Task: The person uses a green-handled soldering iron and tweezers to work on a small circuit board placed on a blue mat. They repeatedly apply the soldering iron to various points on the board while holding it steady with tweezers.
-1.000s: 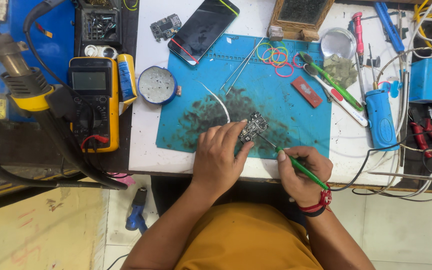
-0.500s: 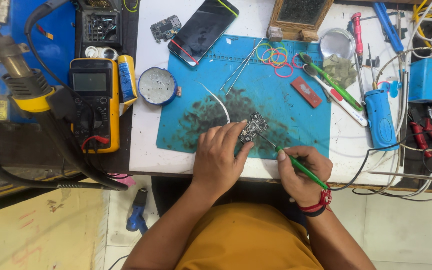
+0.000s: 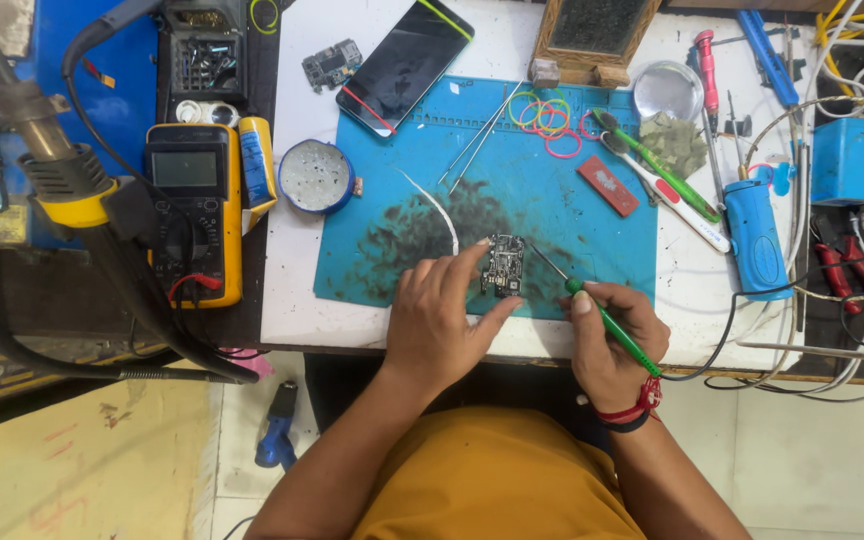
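Board (image 3: pixel 503 266) sits on the blue mat (image 3: pixel 552 215), pinched at its edges by left hand (image 3: pixel 434 318). Looks light, stiff, fragile, so edges only. Right hand (image 3: pixel 612 340) grips a green tool (image 3: pixel 607 325), tip just beside it.

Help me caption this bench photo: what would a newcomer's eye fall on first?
The blue mat at mid-bench, where the left hand steadies a small circuit board while the right hand angles a green-handled tool at it. A yellow multimeter lies to the left.
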